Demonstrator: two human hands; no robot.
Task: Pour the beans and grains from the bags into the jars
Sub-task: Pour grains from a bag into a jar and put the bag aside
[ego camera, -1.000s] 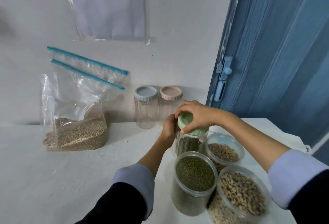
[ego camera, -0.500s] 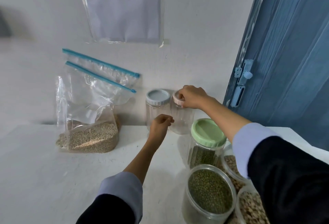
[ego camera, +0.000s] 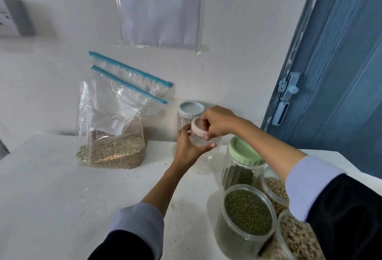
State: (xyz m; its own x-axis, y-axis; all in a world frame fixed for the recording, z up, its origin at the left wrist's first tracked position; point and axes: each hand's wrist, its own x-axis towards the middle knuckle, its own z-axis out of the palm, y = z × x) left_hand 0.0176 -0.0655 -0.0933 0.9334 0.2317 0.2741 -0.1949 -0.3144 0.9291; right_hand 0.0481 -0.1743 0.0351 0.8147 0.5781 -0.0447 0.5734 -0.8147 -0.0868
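Left hand (ego camera: 189, 146) wraps my fingers round the empty clear jar (ego camera: 203, 156) on the white table (ego camera: 62, 197); right hand (ego camera: 217, 122) pinches its pink lid (ego camera: 198, 128). At ten o'clock beyond, the grain bag (ego camera: 112, 135) leans against the wall.

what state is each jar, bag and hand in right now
pink-lidded jar: empty, lid on, held in both hands
left hand: grips the jar body
right hand: grips the pink lid
grey-lidded jar: lid on, looks empty
green-lidded jar: lid on, holds green beans
open green bean jar: no lid, full
grain bag: upright, partly full
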